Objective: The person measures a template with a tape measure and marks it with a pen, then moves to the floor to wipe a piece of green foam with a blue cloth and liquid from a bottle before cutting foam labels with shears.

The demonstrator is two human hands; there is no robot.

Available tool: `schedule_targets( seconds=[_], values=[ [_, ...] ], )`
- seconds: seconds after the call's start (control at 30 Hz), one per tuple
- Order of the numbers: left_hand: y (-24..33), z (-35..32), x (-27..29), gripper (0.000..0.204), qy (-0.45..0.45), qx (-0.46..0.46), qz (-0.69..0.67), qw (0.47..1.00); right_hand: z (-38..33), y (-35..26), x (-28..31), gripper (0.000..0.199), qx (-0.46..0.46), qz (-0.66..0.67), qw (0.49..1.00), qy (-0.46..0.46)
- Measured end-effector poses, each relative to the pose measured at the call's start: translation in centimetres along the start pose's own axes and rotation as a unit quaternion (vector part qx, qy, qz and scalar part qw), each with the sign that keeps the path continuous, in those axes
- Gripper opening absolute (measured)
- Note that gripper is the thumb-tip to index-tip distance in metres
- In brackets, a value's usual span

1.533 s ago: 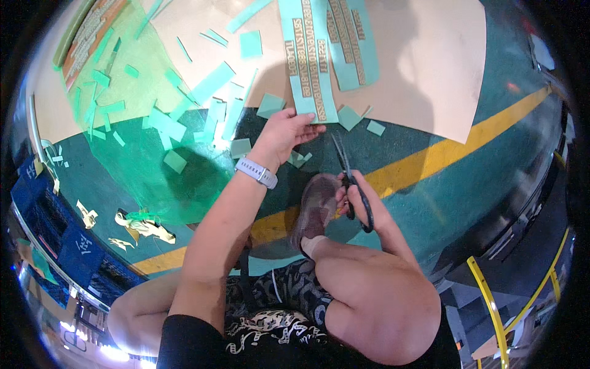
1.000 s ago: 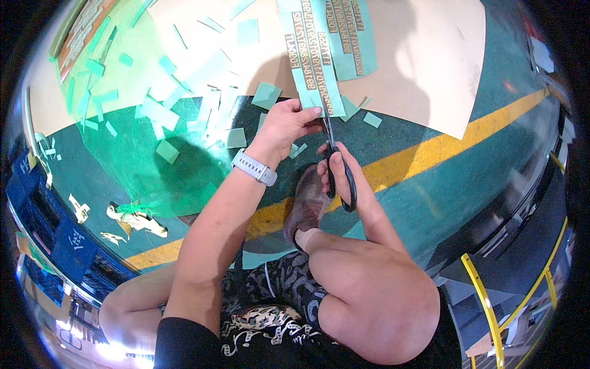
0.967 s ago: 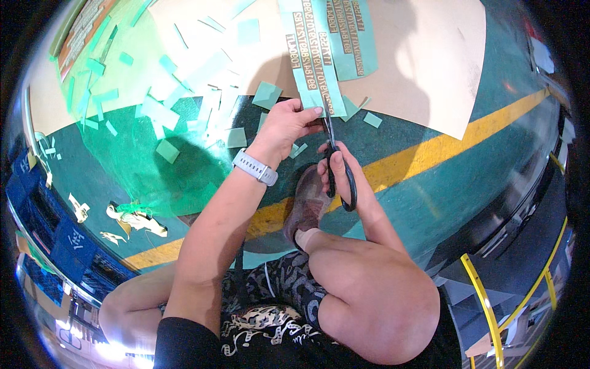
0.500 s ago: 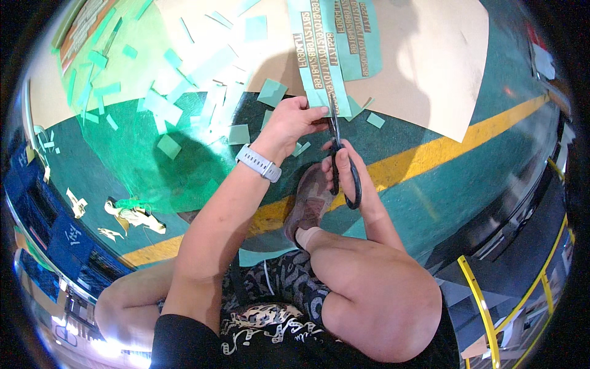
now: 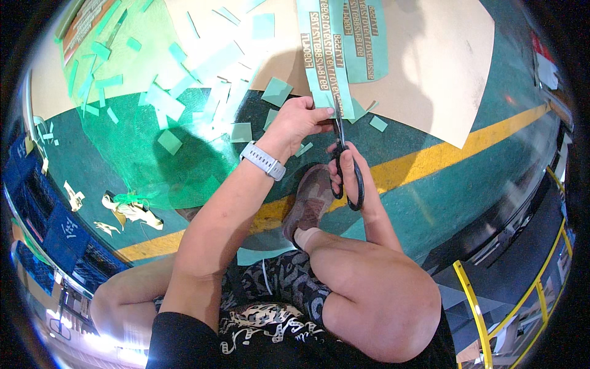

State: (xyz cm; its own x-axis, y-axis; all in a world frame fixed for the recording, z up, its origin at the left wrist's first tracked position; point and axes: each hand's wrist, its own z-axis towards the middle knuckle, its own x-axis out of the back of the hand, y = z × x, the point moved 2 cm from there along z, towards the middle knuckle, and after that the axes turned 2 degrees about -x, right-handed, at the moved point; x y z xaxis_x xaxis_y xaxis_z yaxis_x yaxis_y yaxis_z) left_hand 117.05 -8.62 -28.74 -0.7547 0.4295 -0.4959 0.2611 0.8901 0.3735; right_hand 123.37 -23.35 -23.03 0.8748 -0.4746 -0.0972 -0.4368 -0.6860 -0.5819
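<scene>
My left hand (image 5: 298, 126), a pale watch on its wrist, pinches the near end of a light green stencil sheet (image 5: 324, 98) between thumb and fingers. Rows of cut-out characters run along this long sheet, which reaches away over brown board. My right hand (image 5: 353, 167) has its fingers through the black handles of a pair of scissors (image 5: 340, 132). The blades point away from me and lie at the sheet's near end, close to my left thumb. Beyond the scissors, another green stencil piece (image 5: 373, 58) lies on the board.
Green offcuts (image 5: 165, 103) are scattered over the brown board (image 5: 442, 80) and the green floor (image 5: 424, 212), many under green netting (image 5: 132, 163). Crumpled pale scraps (image 5: 132, 211) lie at left. A yellow floor line (image 5: 424, 161) passes under my shoe (image 5: 309, 200). Blue crates (image 5: 61, 227) stand far left, a yellow rail (image 5: 474, 301) right.
The whole view has shifted slightly, so the board and offcuts sit a little further right. Both hands keep their grip, with the scissors still at the sheet's near end.
</scene>
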Motion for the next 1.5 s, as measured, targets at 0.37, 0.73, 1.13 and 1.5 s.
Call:
schedule_targets(
  seconds=[0.37,0.73,1.13,1.5],
  values=[
    [0.4,-0.4,-0.4,0.018,0.013,0.013,-0.004,1.000,-0.2,-0.2,-0.1,0.045,-0.019,0.046,0.999,0.019],
    [0.1,-0.1,-0.3,0.021,0.011,0.015,-0.008,1.000,-0.4,-0.8,-0.1,0.042,-0.024,0.028,0.999,0.033],
    [-0.1,0.3,0.0,0.022,-0.008,0.008,-0.014,1.000,-0.4,-1.0,0.0,0.043,-0.008,-0.038,0.999,0.028],
    [0.0,0.6,0.3,0.022,-0.029,0.022,0.007,0.999,0.3,-1.5,0.6,0.045,-0.004,-0.100,0.995,0.025]
  ],
)
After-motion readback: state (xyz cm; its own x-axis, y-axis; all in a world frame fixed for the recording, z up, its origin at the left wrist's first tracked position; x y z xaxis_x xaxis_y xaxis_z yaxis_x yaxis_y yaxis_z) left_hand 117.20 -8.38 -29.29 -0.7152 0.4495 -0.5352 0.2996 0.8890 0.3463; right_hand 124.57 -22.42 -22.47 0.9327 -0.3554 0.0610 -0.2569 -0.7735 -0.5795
